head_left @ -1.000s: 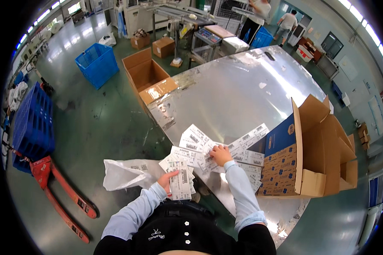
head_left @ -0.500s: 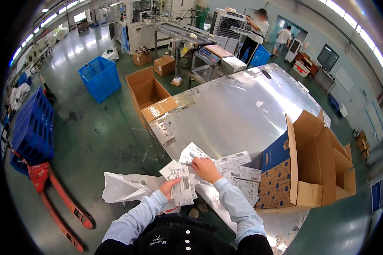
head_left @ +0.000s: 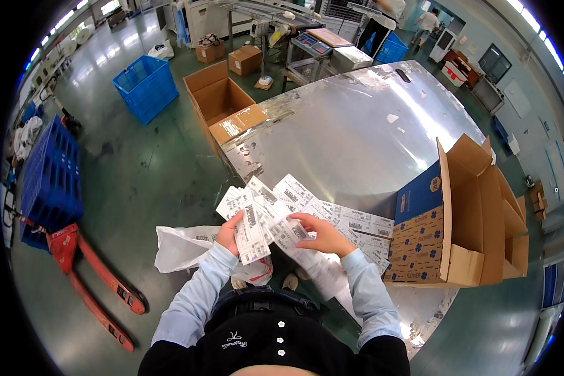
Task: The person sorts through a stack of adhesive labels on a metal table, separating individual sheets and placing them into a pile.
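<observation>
My left hand (head_left: 227,235) is closed around a fanned stack of white printed label sheets (head_left: 249,233), above the near-left edge of the metal table. Right beside the stack, my right hand (head_left: 324,234) pinches a slightly blurred label sheet (head_left: 287,230) between thumb and fingers. More label sheets (head_left: 365,222) lie overlapping on the table, beyond and to the right of my right hand. A white plastic bag (head_left: 180,249) sits at the left of my left forearm, partly hidden behind it.
An open patterned carton (head_left: 415,258) stands on the metal table (head_left: 351,138) at right. Another open cardboard box (head_left: 222,103) adjoins the table's left corner. On the floor are a blue crate (head_left: 145,94), a red pallet jack (head_left: 62,245) and blue pallets (head_left: 51,178). Two people are in the background.
My right hand has drawn back from the sheets on the table, with a label sheet in its fingers. The left-hand stack is fanned wider. The whole view has tilted downward.
</observation>
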Tool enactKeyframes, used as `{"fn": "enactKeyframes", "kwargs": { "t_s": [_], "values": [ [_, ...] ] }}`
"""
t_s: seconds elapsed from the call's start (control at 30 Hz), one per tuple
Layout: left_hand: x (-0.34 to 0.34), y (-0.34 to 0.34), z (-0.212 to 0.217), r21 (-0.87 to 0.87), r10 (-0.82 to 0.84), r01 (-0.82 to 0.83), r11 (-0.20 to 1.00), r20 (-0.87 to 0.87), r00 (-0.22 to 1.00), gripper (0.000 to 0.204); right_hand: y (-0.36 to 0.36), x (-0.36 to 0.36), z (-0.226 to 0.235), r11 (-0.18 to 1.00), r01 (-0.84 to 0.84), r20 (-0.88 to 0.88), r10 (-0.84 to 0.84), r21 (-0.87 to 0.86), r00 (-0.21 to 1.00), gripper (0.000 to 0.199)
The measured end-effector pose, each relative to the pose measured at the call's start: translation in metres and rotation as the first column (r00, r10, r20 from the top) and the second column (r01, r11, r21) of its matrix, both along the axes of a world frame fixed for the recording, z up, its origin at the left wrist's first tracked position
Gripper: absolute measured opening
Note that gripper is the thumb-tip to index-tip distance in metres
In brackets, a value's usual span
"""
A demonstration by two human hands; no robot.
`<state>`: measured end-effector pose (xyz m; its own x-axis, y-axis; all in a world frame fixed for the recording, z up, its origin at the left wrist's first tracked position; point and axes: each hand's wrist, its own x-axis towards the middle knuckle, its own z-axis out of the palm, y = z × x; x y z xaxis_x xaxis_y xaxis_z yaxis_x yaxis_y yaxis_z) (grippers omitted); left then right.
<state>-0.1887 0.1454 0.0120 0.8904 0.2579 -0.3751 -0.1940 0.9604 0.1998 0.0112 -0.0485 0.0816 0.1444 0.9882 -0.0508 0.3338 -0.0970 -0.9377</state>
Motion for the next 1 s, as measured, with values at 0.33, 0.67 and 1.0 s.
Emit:
{"fn": "enactKeyframes", "kwargs": {
  "t_s": [0.33,0.67,1.0],
  "values": [
    [-0.004,0.002,-0.031,-0.064,-0.051,0.047,0.997,-0.062,0.997,0.043,-0.016,-0.021,0.008,0.985,-0.164,0.161,0.154,0.050,0.975,0.067],
    [-0.011,0.015,-0.065,-0.077,-0.097,0.094,0.993,-0.032,0.995,0.040,-0.034,-0.038,0.001,0.990,-0.091,0.289,0.057,0.105,0.956,0.044],
    [-0.019,0.004,-0.043,-0.001,-0.194,0.197,0.980,-0.184,0.964,0.042,-0.016,-0.001,0.033,0.794,0.285,0.642,-0.604,0.537,0.473,0.018]
  ]
}}
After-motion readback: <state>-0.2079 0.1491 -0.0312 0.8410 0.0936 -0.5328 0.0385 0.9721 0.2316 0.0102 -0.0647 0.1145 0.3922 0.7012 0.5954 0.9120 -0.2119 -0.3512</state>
